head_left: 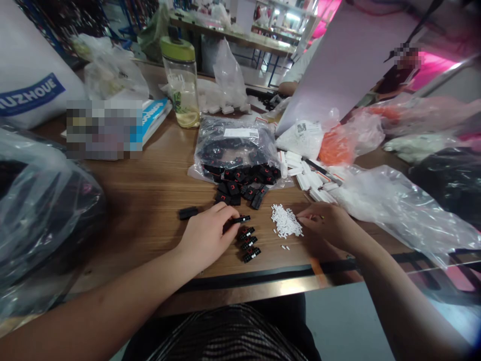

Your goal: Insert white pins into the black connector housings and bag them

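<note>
My left hand [206, 236] rests on the wooden table [143, 185], its fingertips over a black connector housing [241, 219], which it seems to grip. Below that, several black connectors with white pins [248, 243] lie in a short row. A heap of small white pins [286, 221] lies between my hands, touched or nearly touched by the fingertips of my right hand [323, 225]. Anything in those fingers is too small to see. Beyond sits a heap of black connectors with red marks [236, 193], spilling from a clear bag of black parts [235, 148].
A single black housing [188, 213] lies left of my left hand. White plastic parts [311, 179] and clear bags [398, 205] lie to the right. A drink bottle with a green lid [182, 82] stands at the back. A large bag [41, 210] fills the left side.
</note>
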A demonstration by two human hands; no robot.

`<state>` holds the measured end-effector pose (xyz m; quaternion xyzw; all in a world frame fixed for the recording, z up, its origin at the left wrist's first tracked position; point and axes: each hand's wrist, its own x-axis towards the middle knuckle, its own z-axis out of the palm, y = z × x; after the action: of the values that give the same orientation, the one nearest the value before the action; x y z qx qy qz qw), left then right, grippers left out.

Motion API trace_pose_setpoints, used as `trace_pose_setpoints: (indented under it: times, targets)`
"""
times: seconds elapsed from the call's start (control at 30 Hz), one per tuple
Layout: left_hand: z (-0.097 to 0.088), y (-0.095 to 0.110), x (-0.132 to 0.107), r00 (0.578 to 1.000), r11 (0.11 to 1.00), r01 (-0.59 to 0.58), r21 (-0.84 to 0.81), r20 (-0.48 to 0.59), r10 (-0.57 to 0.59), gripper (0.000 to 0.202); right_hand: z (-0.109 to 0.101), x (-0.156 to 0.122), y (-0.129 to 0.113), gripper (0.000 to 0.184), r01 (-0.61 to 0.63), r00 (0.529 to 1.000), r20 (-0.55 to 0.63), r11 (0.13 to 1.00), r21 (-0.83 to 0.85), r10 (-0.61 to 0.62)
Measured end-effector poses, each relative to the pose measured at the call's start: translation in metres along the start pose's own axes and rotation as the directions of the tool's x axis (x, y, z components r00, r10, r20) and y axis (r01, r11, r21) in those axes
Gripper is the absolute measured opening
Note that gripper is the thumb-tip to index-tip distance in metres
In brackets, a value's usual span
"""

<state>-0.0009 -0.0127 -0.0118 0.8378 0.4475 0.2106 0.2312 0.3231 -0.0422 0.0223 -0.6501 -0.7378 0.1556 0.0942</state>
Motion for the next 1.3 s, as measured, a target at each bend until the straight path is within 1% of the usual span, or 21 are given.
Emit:
trace_pose_setpoints:
  times: [0.13, 0.23, 0.3, 0.37, 0.43, 0.47, 0.53, 0.57, 0.6, 0.63, 0.67, 0.73, 0.83, 0.9, 1.1, 1.3]
  targets:
    - [0.000, 0.000, 0.000, 1.000, 1.000, -0.001, -0.005, 0.006, 0.001, 0.009, 0.000, 0.001, 0.000, 0.017, -0.011, 1.000, -0.001, 0.999, -0.037, 0.011]
    - [0.000, 0.000, 0.000, 1.000, 1.000, 0.006, 0.001, 0.009, -0.006, 0.009, -0.002, 0.002, -0.001, 0.017, 0.000, 1.000, 0.031, 0.995, -0.100, 0.003]
    - [-0.001, 0.001, 0.000, 1.000, 1.000, 0.007, 0.002, 0.005, -0.007, 0.009, -0.004, 0.004, -0.003, 0.017, -0.017, 0.999, 0.048, 0.992, -0.128, 0.023]
    - [-0.002, 0.001, 0.000, 1.000, 1.000, 0.009, 0.000, 0.004, -0.009, 0.009, -0.006, 0.005, -0.009, 0.016, -0.052, 0.998, 0.027, 0.991, -0.126, 0.056]
    - [-0.002, 0.002, -0.001, 1.000, 1.000, 0.014, -0.001, 0.004, -0.014, 0.009, -0.009, 0.007, -0.021, 0.015, -0.050, 0.998, -0.037, 0.996, -0.075, 0.048]
    - [-0.002, 0.002, -0.001, 1.000, 1.000, 0.017, -0.003, 0.005, -0.017, 0.009, -0.010, 0.009, -0.031, 0.014, -0.022, 0.997, -0.068, 0.999, -0.027, 0.020]
    - [-0.002, 0.003, -0.001, 1.000, 1.000, 0.023, -0.007, 0.006, -0.023, 0.008, -0.009, 0.014, -0.053, 0.013, 0.103, 0.989, -0.113, 0.989, 0.104, -0.091]
    - [-0.002, 0.004, -0.001, 1.000, 1.000, 0.023, -0.010, 0.006, -0.023, 0.008, -0.007, 0.017, -0.065, 0.012, 0.191, 0.978, -0.118, 0.967, 0.171, -0.172]
    - [-0.002, 0.004, -0.001, 1.000, 1.000, 0.025, -0.013, 0.007, -0.025, 0.008, -0.003, 0.021, -0.076, 0.011, 0.285, 0.956, -0.133, 0.931, 0.226, -0.261]
    - [-0.002, 0.004, -0.001, 1.000, 1.000, 0.027, -0.014, 0.010, -0.027, 0.008, 0.002, 0.025, -0.087, 0.011, 0.354, 0.935, -0.128, 0.899, 0.259, -0.331]
    - [-0.003, 0.004, -0.001, 0.999, 0.999, 0.030, -0.016, 0.013, -0.030, 0.008, 0.008, 0.029, -0.096, 0.010, 0.395, 0.919, -0.130, 0.876, 0.279, -0.373]
    - [-0.003, 0.004, 0.000, 0.999, 0.999, 0.031, -0.017, 0.021, -0.031, 0.008, 0.020, 0.037, -0.108, 0.009, 0.432, 0.901, -0.109, 0.858, 0.278, -0.419]
    - [-0.003, 0.004, -0.001, 0.999, 1.000, 0.028, -0.010, 0.026, -0.028, 0.008, 0.033, 0.044, -0.112, 0.008, 0.450, 0.893, -0.076, 0.868, 0.211, -0.445]
    - [-0.004, 0.004, -0.001, 0.999, 1.000, 0.031, -0.004, 0.029, -0.030, 0.008, 0.037, 0.045, -0.110, 0.007, 0.452, 0.892, -0.061, 0.877, 0.163, -0.448]
    - [-0.006, 0.007, 0.000, 0.999, 0.999, 0.035, -0.001, 0.038, -0.035, 0.008, 0.035, 0.043, -0.110, 0.007, 0.461, 0.887, -0.035, 0.884, 0.076, -0.460]
    - [-0.006, 0.007, 0.001, 0.998, 0.999, 0.034, 0.006, 0.043, -0.034, 0.010, 0.030, 0.045, -0.117, 0.009, 0.481, 0.876, -0.001, 0.874, 0.061, -0.482]
